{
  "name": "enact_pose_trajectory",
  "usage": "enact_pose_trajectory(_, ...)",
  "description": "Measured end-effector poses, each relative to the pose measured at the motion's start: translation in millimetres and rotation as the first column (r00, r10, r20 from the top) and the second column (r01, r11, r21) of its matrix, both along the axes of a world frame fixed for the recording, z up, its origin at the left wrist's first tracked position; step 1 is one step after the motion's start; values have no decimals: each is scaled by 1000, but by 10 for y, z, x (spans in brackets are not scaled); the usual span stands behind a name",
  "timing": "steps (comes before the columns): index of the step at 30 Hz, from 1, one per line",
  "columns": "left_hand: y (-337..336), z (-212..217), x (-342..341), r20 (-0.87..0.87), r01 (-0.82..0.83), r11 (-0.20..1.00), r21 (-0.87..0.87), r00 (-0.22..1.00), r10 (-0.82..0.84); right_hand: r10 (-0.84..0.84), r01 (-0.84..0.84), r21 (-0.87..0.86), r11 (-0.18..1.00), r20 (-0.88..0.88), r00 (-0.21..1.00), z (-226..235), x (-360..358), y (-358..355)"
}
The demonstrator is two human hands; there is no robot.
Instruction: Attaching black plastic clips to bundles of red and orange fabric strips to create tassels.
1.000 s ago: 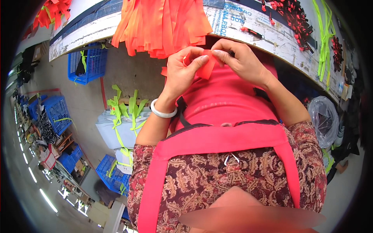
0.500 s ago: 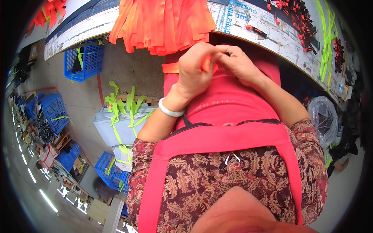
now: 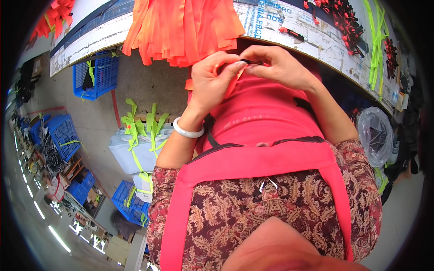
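My left hand (image 3: 210, 83), with a white bangle (image 3: 188, 130) on its wrist, is closed on an orange ribbon strip (image 3: 215, 69). A small black piece (image 3: 248, 61) shows between the two hands. Thumb and fingers of my right hand (image 3: 282, 67) are pinched on its end; the kind of piece is too covered to tell. Both hands meet in front of the red apron (image 3: 257, 108), close to the table edge. Just beyond the left hand, a thick bundle of orange ribbon strips (image 3: 183, 31) hangs over that edge.
On the worktable (image 3: 275, 38) lie a red-and-black piece (image 3: 293, 34), a pile of similar pieces (image 3: 346, 27) and yellow-green strips (image 3: 375, 49). A blue crate (image 3: 106, 74) and a tied grey-blue stack (image 3: 131, 151) stand at left. A clear plastic bag (image 3: 374, 135) is at right.
My hands have drawn slightly apart, the left moving left and down. The small black piece has come into view between them. The orange strip is still in my left hand.
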State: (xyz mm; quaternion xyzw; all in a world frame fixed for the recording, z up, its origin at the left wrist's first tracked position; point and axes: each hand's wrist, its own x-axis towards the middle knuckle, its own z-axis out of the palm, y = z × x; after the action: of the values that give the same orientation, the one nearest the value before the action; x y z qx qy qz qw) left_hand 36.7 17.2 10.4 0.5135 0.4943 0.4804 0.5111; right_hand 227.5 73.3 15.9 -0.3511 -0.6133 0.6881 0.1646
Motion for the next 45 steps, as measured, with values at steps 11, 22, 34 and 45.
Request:
enact_pose_trajectory(11, -132, 9, -22, -59, -73, 993, 92, 995, 79, -376, 244, -535, 809, -153, 914, -170, 120, -38)
enact_pose_trajectory(22, -129, -29, -58, -35, 16, 1000, -13, 999, -17, -367, 274, -466, 841, -118, 923, 100, 51, 34)
enact_pose_trajectory(34, -64, 20, -36, 129, -25, 997, -70, 991, 34, -302, 247, -312, 918, -142, 943, 214, -96, -116)
enact_pose_trajectory(45, -75, -37, -46, 75, 5, 999, -36, 997, -2, -270, 253, -186, 949, -70, 960, 204, -133, -135)
